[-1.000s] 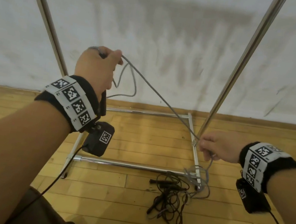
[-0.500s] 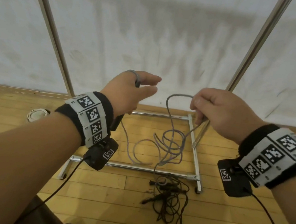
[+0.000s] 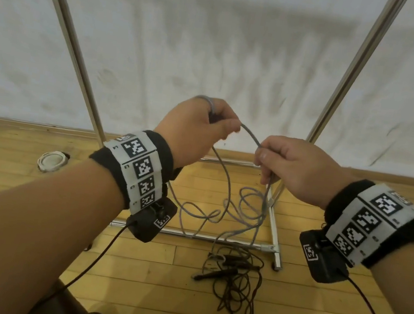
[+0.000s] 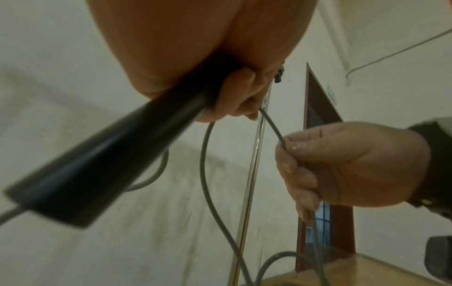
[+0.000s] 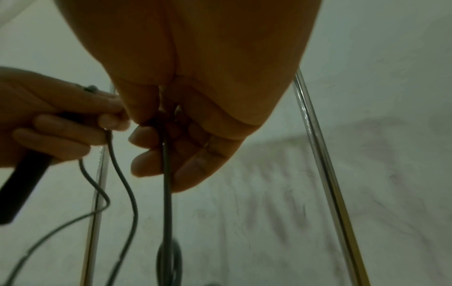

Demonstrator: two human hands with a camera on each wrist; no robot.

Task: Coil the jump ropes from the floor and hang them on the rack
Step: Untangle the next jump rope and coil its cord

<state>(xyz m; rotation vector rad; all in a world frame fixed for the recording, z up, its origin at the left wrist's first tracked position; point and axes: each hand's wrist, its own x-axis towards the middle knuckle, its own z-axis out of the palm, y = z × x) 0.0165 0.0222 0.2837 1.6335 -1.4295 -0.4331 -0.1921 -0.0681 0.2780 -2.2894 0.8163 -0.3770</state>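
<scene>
My left hand (image 3: 194, 127) is curled round the black handle (image 4: 97, 166) and thin grey jump rope (image 3: 227, 195), my right hand (image 3: 293, 170) pinches that rope beside it, slack falling to the wooden floor (image 3: 129, 266) inside the chrome rack (image 3: 274, 227), near a tangled black jump rope (image 3: 236, 289).

The rack's (image 3: 343, 78) top is cut off; hands hide the handle (image 4: 80, 170) top.
</scene>
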